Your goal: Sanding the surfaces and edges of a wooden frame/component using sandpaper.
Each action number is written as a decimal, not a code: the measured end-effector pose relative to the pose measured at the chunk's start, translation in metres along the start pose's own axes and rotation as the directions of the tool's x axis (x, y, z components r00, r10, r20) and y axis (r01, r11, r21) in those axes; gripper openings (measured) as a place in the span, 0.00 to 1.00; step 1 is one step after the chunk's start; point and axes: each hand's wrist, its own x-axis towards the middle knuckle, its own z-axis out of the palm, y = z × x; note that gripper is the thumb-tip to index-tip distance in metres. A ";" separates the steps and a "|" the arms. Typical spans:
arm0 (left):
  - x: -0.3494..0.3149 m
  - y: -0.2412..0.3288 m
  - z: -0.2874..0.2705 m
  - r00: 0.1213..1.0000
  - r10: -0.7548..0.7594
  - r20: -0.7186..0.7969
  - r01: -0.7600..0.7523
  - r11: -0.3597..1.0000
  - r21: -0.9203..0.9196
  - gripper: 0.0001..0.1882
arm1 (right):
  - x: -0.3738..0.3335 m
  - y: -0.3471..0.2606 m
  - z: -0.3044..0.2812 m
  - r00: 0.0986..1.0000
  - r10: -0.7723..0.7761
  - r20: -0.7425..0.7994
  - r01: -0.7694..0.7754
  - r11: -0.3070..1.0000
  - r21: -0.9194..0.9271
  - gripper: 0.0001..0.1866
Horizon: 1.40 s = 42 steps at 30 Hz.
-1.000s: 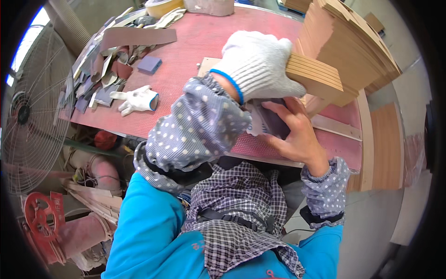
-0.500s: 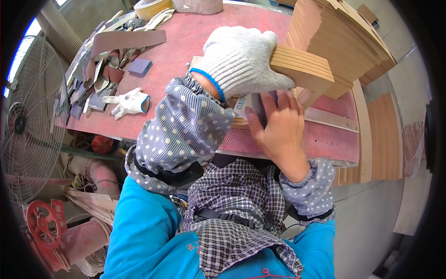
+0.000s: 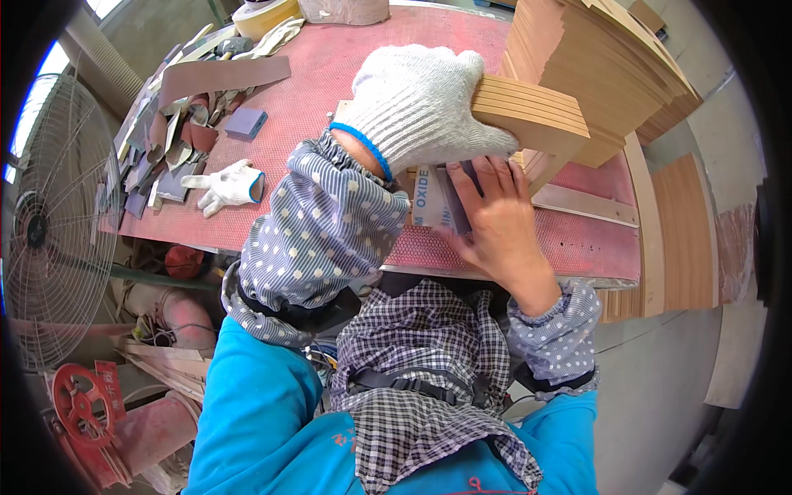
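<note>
My left hand [image 3: 417,103], in a white knit glove with a blue cuff, is closed over a bundle of light-brown wooden strips [image 3: 536,107]. The strips have parallel lines along their top and stick out to the right of the glove. Below the glove, my bare right hand [image 3: 503,214] presses a piece of sandpaper [image 3: 431,202] with a printed pale backing. Its fingers bend over a dark edge at the sandpaper; the fingertips are partly hidden against the wood. Both hands are over the near part of a red, mesh-textured tabletop [image 3: 318,78].
Tall stacks of wooden boards [image 3: 594,78] stand at the right. On the left lie a spare white glove [image 3: 227,186], a purple-grey sanding block [image 3: 246,124], a brown abrasive strip [image 3: 223,80] and scraps. A large fan [image 3: 49,214] and red handwheel [image 3: 82,402] are beside the table.
My right hand has shifted slightly right and downward, its thumb lower, so more of the sandpaper's printed backing shows. My left hand keeps its hold on the wooden strips.
</note>
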 end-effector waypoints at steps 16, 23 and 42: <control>-0.001 0.004 -0.003 0.998 -0.031 0.057 0.033 0.999 -0.036 0.36 | 0.004 0.017 -0.027 0.994 0.026 0.110 -0.066 0.924 0.378 0.38; -0.002 0.001 0.004 1.000 0.007 -0.017 -0.007 0.999 -0.034 0.35 | 0.010 -0.001 -0.023 0.983 0.184 0.006 -0.169 0.887 0.430 0.28; -0.001 0.001 -0.001 1.000 -0.019 0.014 0.019 1.000 -0.020 0.34 | 0.003 -0.022 -0.022 0.992 0.126 0.002 -0.126 0.991 0.038 0.50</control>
